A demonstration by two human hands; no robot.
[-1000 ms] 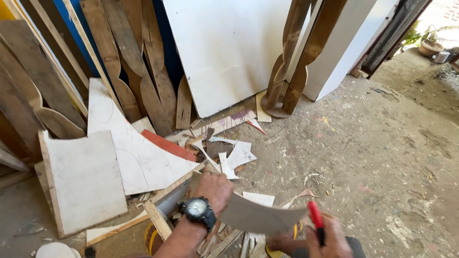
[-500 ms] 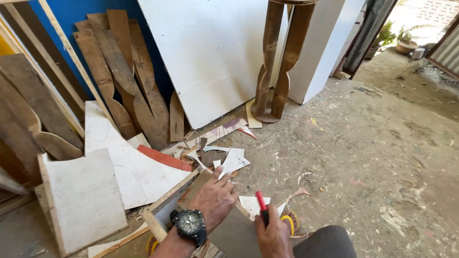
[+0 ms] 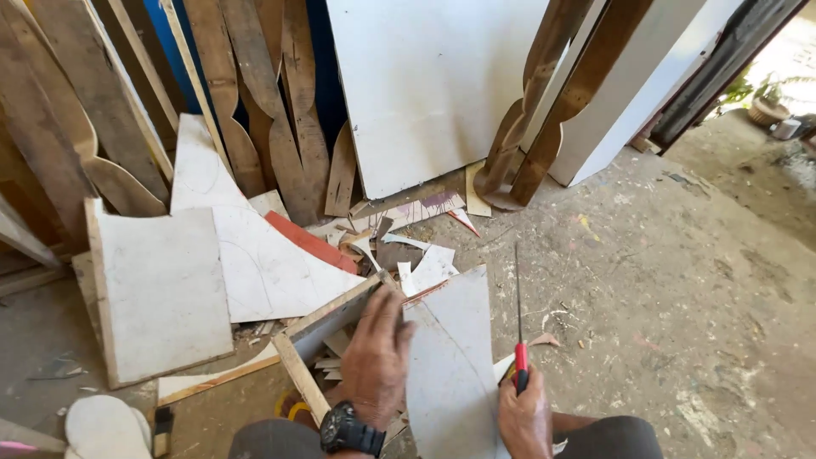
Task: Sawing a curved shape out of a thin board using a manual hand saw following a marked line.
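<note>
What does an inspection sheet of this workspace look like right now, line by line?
Surface: dusty concrete floor, sawdust and chips.
Job's things: grey curved panel under left hand; red-handled thin blade in right hand.
Clutter: white board offcuts, red strip, wooden batten.
Hands: left flat on the panel, right shut on the tool.
Cables: nothing seen.
Surroundings: leaning planks, white sheet, shaped posts.

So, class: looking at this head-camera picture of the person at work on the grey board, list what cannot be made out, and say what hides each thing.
- Grey board: near end cut off by the bottom edge; left side under the left hand.
- Red-handled tool: handle end hidden in the right hand; blade too thin to tell its kind.
- Yellow object: mostly behind the wooden frame and the knee.
</note>
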